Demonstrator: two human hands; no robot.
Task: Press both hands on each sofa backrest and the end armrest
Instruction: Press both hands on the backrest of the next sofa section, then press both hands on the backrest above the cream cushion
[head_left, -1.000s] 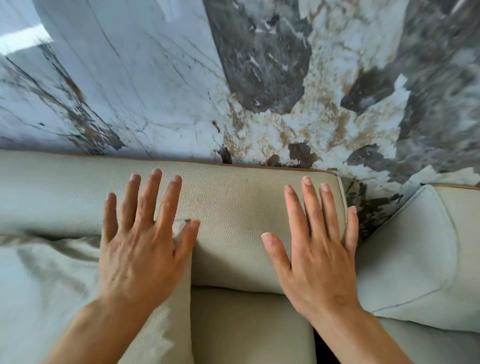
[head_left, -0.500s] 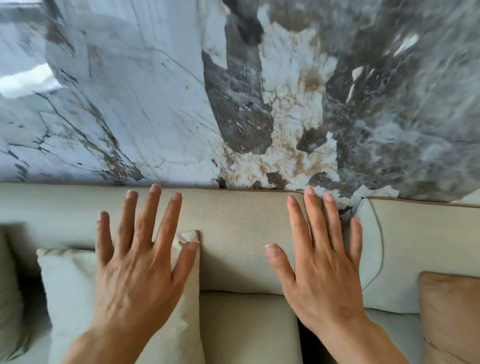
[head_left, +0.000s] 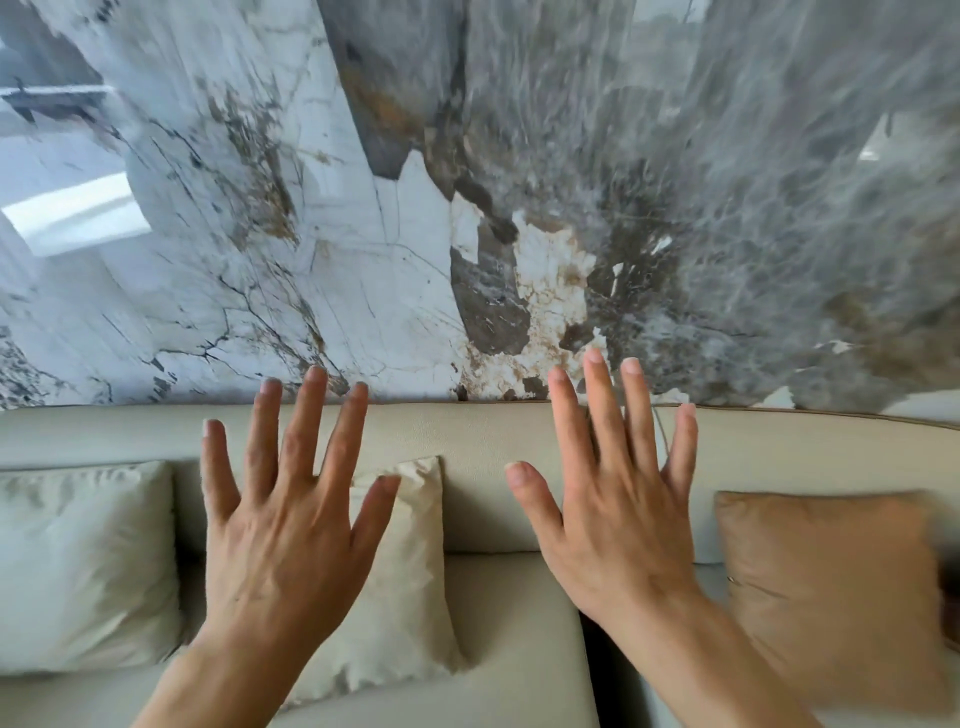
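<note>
A cream sofa backrest runs across the head view under a marble wall. My left hand is raised in front of it, palm forward, fingers spread, holding nothing. My right hand is held up the same way at the right, over the seam where a second backrest section begins. Both hands appear lifted off the backrest; I cannot tell whether the fingertips touch it. No armrest is in view.
The grey, white and brown marble wall rises right behind the sofa. A white pillow and a cream pillow lean on the left seat, and a tan pillow on the right seat. A dark gap splits the seat cushions.
The view has pulled back and up from the sofa. Both hands have come off the backrest and risen, fingertips now reaching its top edge. More pillows have come into view.
</note>
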